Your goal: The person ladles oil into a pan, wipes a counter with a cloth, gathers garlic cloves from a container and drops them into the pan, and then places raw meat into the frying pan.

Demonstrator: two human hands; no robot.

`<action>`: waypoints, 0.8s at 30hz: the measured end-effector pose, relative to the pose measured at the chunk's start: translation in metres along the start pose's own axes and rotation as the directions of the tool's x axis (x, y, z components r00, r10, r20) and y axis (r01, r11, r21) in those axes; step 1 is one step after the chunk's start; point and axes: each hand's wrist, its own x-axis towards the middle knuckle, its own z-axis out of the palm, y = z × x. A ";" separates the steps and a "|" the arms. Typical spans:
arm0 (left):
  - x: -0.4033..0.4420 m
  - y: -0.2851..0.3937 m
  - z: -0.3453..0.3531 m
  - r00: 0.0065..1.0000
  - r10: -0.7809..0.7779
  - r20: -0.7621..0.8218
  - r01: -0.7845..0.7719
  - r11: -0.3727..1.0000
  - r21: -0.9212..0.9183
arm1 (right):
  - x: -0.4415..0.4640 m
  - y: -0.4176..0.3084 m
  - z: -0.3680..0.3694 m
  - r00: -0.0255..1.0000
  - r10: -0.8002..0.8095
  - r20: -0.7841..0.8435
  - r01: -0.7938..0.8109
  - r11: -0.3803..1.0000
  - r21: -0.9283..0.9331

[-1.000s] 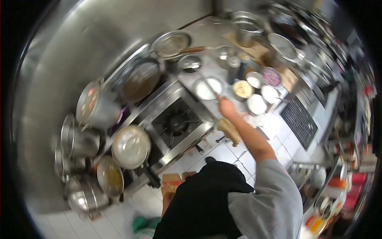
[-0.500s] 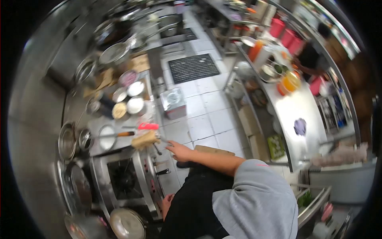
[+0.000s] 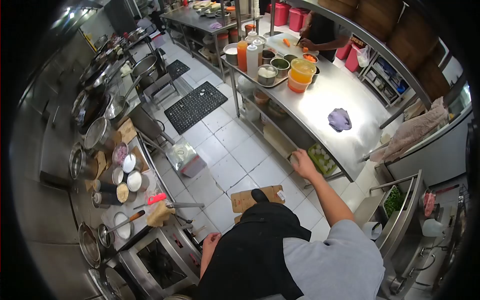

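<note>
My right hand is stretched out at the lower shelf of the steel table, close to a green tray of eggs; whether its fingers hold anything is too small to tell. Low beside my apron, my left hand has its fingers curled, and their inside is hidden. It is nearest to the stove. On the counter left of it lie a ladle with a wooden handle, a tan cloth and a red-handled tool. A purple cloth rests on the steel table.
Squeeze bottles and orange containers stand on the steel table. Behind it a person works with a knife and carrots. A lidded bin, a black mat and cardboard are on the floor.
The view has swung right from the stove to the steel table. My right hand has let go of the ladle, which lies on the counter, and has moved over to the lower shelf.
</note>
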 end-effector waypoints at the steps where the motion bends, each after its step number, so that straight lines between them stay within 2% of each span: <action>1: 0.007 0.011 0.002 1.000 -0.004 -0.011 0.004 1.000 0.008 | 0.014 0.009 -0.009 0.998 0.005 -0.064 -0.004 1.000 0.015; 4: 0.025 0.052 0.012 0.999 -0.023 -0.029 0.027 0.985 0.168 | 0.058 0.052 -0.030 0.979 0.047 -0.197 -0.054 0.998 -0.031; 5: 0.036 0.052 0.018 0.998 -0.048 -0.033 0.052 0.987 0.149 | 0.072 0.066 -0.037 0.976 0.078 -0.201 -0.089 0.995 -0.049; 7: 0.061 0.031 0.028 0.994 -0.100 -0.045 0.105 0.988 0.115 | 0.093 0.081 -0.054 0.971 0.077 -0.224 -0.105 0.988 -0.117; 12: 0.091 -0.086 0.047 0.973 -0.205 -0.101 0.229 0.891 0.391 | 0.126 0.117 -0.068 0.974 0.090 -0.208 -0.140 0.962 -0.236; 19: 0.090 -0.109 0.065 0.973 -0.227 -0.037 0.222 0.883 0.414 | 0.123 0.128 -0.059 0.941 -0.030 -0.338 -0.069 0.959 -0.276; 24: 0.115 -0.094 0.069 0.973 -0.230 -0.019 0.217 0.882 0.419 | 0.123 0.125 -0.060 0.939 -0.006 -0.343 -0.087 0.963 -0.255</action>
